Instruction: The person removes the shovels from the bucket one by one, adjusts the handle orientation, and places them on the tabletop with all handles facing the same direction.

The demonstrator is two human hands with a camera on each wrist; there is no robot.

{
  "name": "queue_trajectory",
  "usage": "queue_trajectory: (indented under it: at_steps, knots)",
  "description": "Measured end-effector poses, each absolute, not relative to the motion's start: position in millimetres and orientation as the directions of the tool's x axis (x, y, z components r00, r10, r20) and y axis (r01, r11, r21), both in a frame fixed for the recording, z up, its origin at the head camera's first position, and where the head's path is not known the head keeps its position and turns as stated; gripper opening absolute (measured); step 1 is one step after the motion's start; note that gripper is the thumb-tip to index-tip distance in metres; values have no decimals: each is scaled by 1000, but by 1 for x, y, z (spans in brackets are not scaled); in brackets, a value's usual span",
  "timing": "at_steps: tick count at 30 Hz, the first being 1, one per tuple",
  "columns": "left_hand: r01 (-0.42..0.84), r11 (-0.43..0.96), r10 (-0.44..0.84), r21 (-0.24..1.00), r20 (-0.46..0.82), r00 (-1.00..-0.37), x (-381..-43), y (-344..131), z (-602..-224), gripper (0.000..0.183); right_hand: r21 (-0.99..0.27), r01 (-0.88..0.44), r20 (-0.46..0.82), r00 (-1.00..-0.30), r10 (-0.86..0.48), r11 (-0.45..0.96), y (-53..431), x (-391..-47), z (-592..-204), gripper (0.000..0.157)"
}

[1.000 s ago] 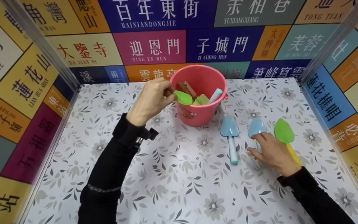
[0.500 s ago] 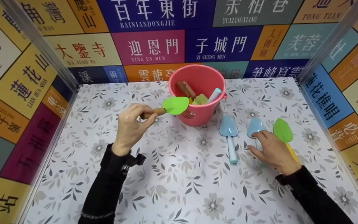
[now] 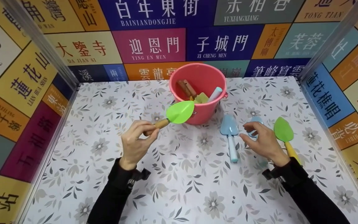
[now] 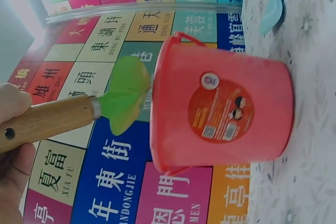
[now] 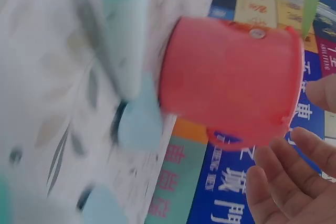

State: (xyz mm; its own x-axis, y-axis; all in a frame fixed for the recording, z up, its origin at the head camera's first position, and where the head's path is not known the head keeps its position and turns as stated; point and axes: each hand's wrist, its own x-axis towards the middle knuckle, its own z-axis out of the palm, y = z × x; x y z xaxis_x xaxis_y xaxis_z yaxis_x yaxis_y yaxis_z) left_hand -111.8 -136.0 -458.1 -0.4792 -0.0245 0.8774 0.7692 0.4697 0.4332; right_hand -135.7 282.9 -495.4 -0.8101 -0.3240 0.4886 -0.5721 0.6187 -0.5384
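My left hand (image 3: 137,141) pinches the wooden handle of a toy trowel with a leaf-shaped green blade (image 3: 180,112), held in the air in front of the pink bucket (image 3: 197,113). The left wrist view shows the wooden handle (image 4: 52,121) between thumb and fingers. My right hand (image 3: 263,140) hovers with relaxed, parted fingers above a blue trowel (image 3: 256,119), which it partly covers. A second blue trowel (image 3: 229,126) lies just left of that hand. On its right lies a green trowel (image 3: 283,129) with a yellow handle.
Inside the bucket stand several more tools, among them wooden handles (image 3: 189,88), a light blue handle (image 3: 215,94) and a yellow-green piece (image 3: 201,98). Printed panels wall the white floral tabletop (image 3: 166,186) at the back and on both sides.
My left hand has drawn the green-bladed trowel out of the bucket and brought it toward me. The right hand has lifted slightly off the blue trowel and shifted a little left.
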Motion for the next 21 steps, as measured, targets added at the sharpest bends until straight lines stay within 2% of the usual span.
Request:
queue_trajectory:
  at_steps: [5,12,21]
  knots:
    - [820,415,-12,395,903,-429,-107,-119,-468,8,-725,-483,395,-876,-277,492,258,-140,-487,30]
    - [876,370,33,308,938,-344,-104,-92,-480,5,-946,-204,149,-964,-219,253,227,-146,-482,30]
    - [909,344,117,236,950,-291,-104,-77,-488,4,-995,36,-21,-986,-167,-90,198,-162,-488,24]
